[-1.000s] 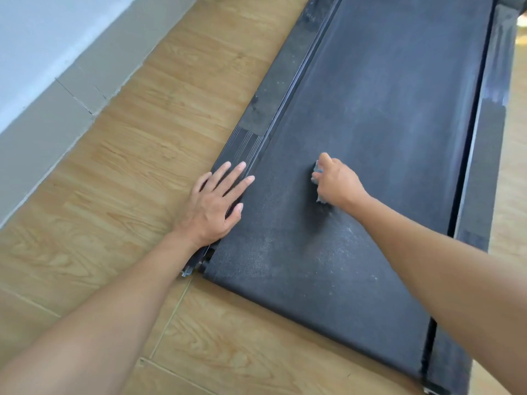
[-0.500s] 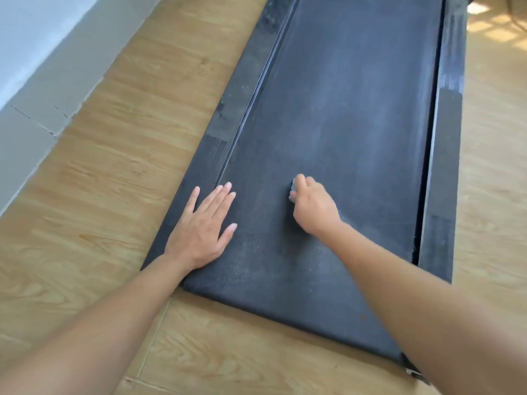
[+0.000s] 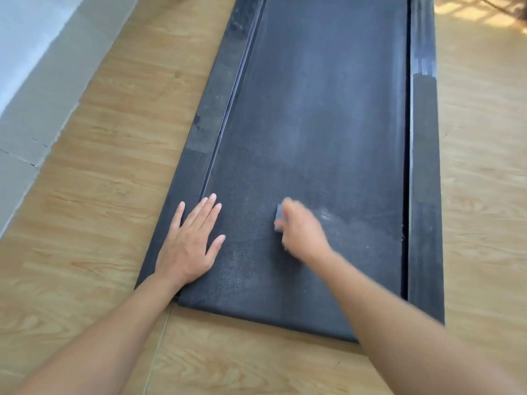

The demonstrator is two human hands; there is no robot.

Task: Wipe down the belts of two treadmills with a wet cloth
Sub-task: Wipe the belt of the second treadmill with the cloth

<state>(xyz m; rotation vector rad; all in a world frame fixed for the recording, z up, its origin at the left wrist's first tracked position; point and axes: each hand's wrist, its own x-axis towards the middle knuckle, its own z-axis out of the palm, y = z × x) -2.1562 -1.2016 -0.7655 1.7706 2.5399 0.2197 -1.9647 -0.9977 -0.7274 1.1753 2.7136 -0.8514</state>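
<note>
The blue cloth (image 3: 278, 218) lies on the treadmill belt (image 3: 313, 109) near its 6 o'clock end, clutched in the blurred right grip (image 3: 302, 233). At its 9 o'clock, the left grip (image 3: 188, 243) presses flat, fingers straight. This looks like mid-wipe on this belt; the next strokes should probably head toward 12 o'clock.

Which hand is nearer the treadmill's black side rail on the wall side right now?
Left. The left hand lies flat across that black side rail and the edge of the dark belt; the right hand, gripping a blue-grey cloth, is out mid-belt.
</note>
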